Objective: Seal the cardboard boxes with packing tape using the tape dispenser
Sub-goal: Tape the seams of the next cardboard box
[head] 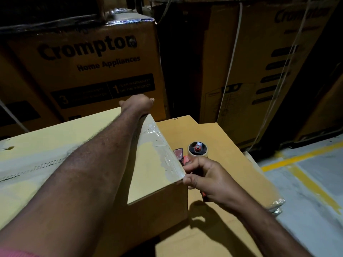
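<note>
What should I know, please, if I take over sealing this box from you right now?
Left hand: reaches across the box, with its grip on the far right corner.
Right hand: grip round the tape dispenser, at the box's near right corner.
Done: clear tape lies along the top right edge, wrinkled in places.
Left: probably cut the tape at the near corner and press it flat. The lower box to the right may come next.
</note>
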